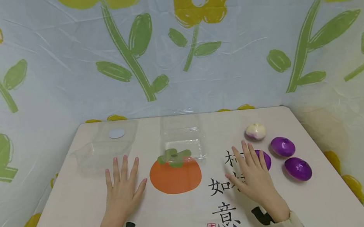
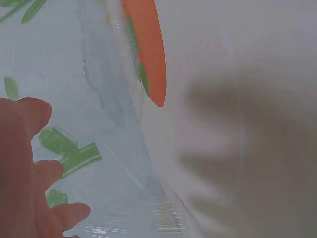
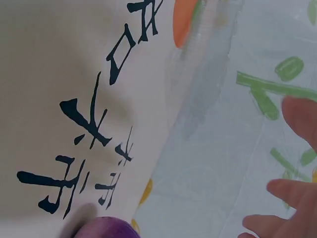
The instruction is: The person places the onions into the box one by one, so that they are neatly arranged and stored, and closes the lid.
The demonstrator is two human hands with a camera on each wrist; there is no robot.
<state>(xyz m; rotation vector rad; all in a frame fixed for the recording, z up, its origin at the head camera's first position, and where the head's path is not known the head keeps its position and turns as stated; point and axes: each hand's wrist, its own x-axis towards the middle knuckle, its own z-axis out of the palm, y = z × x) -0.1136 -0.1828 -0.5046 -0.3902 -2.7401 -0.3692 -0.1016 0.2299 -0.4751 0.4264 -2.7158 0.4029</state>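
Observation:
My left hand (image 1: 122, 195) is held palm down over the left part of the table, fingers spread and straight, holding nothing. Just beyond its fingertips stands a clear plastic clamshell box (image 1: 103, 150), its lid laid back. My right hand (image 1: 256, 177) also has straight, spread fingers and holds nothing. Partly behind its fingers lies a shiny purple round thing (image 1: 264, 160), which shows again in the right wrist view (image 3: 106, 229). To the right sit two more purple round things (image 1: 282, 147) (image 1: 298, 169). A whitish, purple-tinged bulb (image 1: 255, 131) like garlic lies behind them.
A second clear plastic box (image 1: 184, 150) stands open at the back middle of the table (image 1: 170, 225). The tabletop bears a printed orange persimmon (image 1: 176, 177) and black characters (image 1: 226, 216). A flower-patterned cloth (image 1: 237, 58) hangs behind and at both sides.

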